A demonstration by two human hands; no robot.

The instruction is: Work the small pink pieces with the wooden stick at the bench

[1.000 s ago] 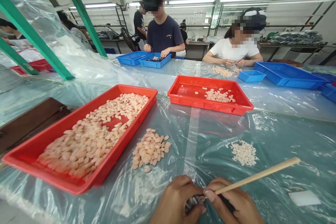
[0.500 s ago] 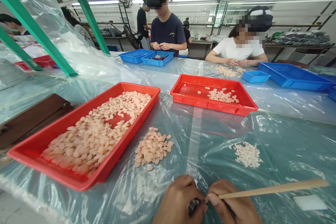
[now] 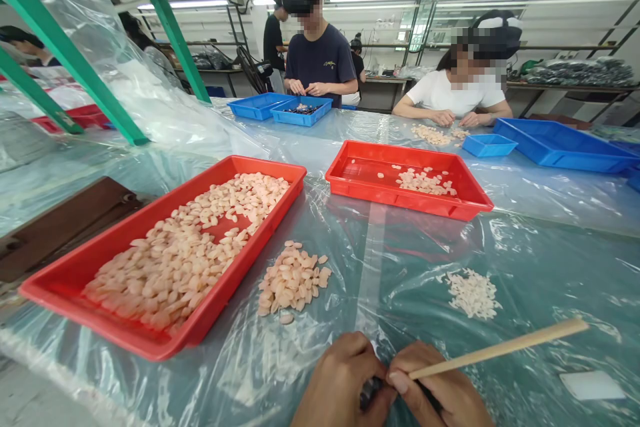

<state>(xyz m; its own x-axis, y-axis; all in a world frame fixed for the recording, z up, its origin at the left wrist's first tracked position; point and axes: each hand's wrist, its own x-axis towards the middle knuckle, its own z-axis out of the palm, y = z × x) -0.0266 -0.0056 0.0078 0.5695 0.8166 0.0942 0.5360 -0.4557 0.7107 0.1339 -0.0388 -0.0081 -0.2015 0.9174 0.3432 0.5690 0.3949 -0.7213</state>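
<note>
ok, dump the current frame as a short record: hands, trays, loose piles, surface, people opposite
left hand: left hand pinches a small dark object, mostly hidden
right hand: right hand grips a wooden stick, long end out to the right
near red tray: near red tray, many pale pieces
far red tray: far red tray, fewer, mostly toward its right
loose piles: beige pile left; whiter pile right
surface: plastic sheet
people opposite: dark shirt at blue trays; white top by beige pieces

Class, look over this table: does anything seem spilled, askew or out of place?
Nothing looks plainly spilled or damaged. One slight oddity: a single pale piece sits at the near edge of the peach-coloured pile, outside the main heap.
</note>
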